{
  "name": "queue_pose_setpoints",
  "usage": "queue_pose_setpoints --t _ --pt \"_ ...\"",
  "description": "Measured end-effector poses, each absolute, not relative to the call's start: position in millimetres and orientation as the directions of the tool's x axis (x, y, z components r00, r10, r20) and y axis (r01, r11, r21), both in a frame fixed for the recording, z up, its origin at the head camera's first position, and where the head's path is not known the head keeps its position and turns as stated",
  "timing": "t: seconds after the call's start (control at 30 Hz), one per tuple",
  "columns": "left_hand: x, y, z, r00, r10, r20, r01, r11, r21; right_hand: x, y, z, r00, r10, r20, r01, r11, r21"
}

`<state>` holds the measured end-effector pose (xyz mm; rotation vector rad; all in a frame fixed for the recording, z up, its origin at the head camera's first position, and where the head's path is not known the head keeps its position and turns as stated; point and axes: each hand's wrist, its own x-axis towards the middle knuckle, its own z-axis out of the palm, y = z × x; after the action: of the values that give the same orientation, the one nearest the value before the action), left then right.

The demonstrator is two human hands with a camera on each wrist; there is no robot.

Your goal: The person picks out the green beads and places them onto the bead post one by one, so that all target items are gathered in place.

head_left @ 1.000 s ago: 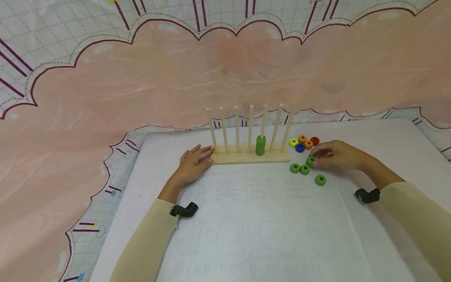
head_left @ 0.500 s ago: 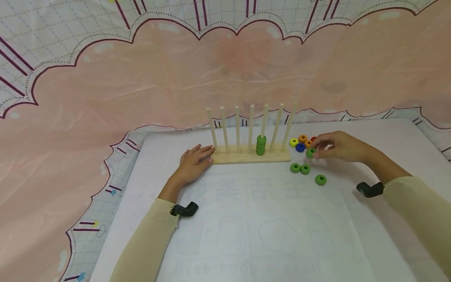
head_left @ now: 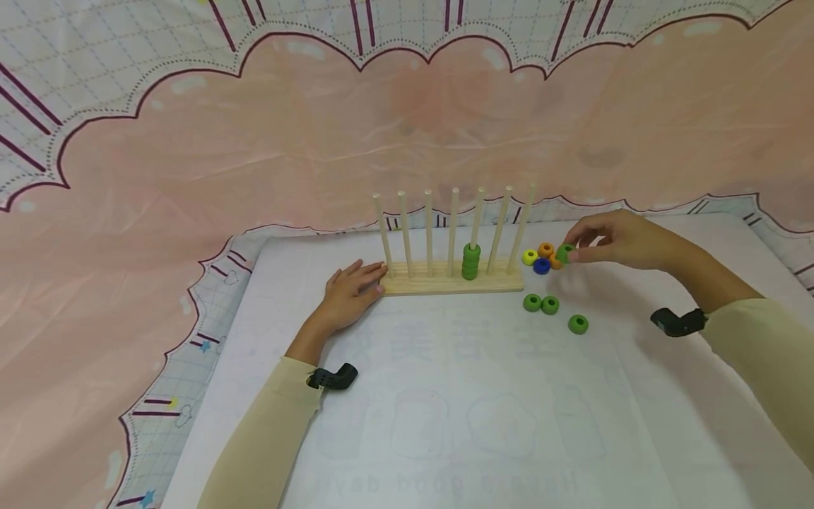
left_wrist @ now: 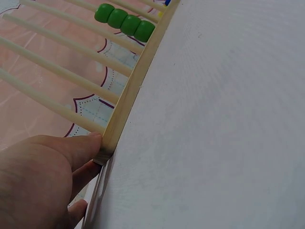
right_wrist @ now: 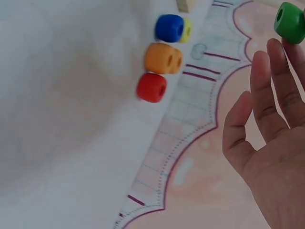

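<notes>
My right hand (head_left: 629, 240) pinches a green bead (head_left: 566, 253) by the fingertips, raised over the loose beads at the right. In the right wrist view this green bead (right_wrist: 289, 23) appears at the top right corner, above the spread lower fingers. My left hand (head_left: 350, 300) holds the left end of a wooden peg stand (head_left: 420, 284). From the left wrist view, the thumb (left_wrist: 88, 145) lies on the end of its base (left_wrist: 125, 102) with a finger behind. Several green beads (head_left: 470, 263) are stacked on one upright peg; the other pegs are bare.
Yellow (head_left: 530, 257), blue (head_left: 541, 266) and orange beads (head_left: 545, 249) lie clustered right of the stand, with a red bead (right_wrist: 151, 88) beside them. Three green beads, one set apart (head_left: 578, 324), lie nearer on the white table (head_left: 445, 396). A patterned pink cloth (head_left: 318, 141) hangs behind.
My right hand has lifted a green bead from beside the other loose ones and moved it away from me and up, over the coloured cluster. The left hand stays put.
</notes>
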<state>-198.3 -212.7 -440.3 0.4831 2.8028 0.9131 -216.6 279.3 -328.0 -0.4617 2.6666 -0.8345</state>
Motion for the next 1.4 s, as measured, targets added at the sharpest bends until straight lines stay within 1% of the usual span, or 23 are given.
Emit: queue_pose_setpoints --t 0.47,0.87,1.13,1.4 --pt "-200 -214 -440 -0.937 0.347 -0.043 0.254 0.760 0.598 -225 267 -272 -0.929 -0.362 -0.073 -0.272 0.803 -0.530" --pt "-199 -215 -440 -0.936 0.349 -0.039 0.260 0.762 0.594 -233 251 -226 -0.928 -0.370 0.041 -0.331 0.770 -0.546" --pt "-199 -214 -439 -0.937 0.344 -0.054 0.245 0.761 0.601 -239 227 -209 -0.906 -0.417 0.078 -0.389 0.745 -0.541" --pt "-198 -213 -439 -0.938 0.344 -0.050 0.243 0.751 0.614 -247 202 -204 -0.883 -0.461 0.084 -0.427 0.719 -0.549"
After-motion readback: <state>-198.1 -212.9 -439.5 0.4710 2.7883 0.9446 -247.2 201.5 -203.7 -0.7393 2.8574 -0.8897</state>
